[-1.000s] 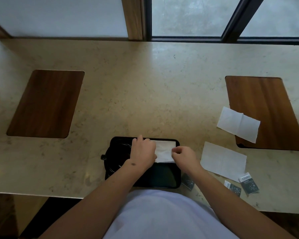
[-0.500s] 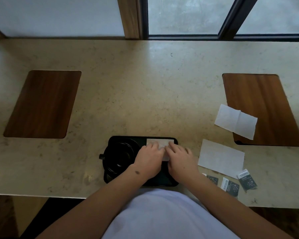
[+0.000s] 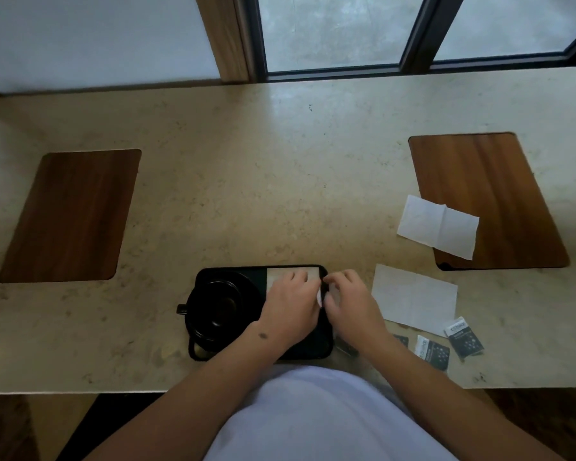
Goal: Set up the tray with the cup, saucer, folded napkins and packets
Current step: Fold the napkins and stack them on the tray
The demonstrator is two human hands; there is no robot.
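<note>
Napkin now sits narrower on the tray, both hands pinching its right edge, so folding's nearly done.

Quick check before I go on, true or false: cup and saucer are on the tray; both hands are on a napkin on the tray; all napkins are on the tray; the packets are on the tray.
1. The cup and saucer sit on the tray. True.
2. The left hand and right hand are at a napkin on the tray. True.
3. All napkins are on the tray. False: a flat napkin and a creased napkin lie on the counter.
4. The packets are on the tray. False: they lie on the counter.
</note>
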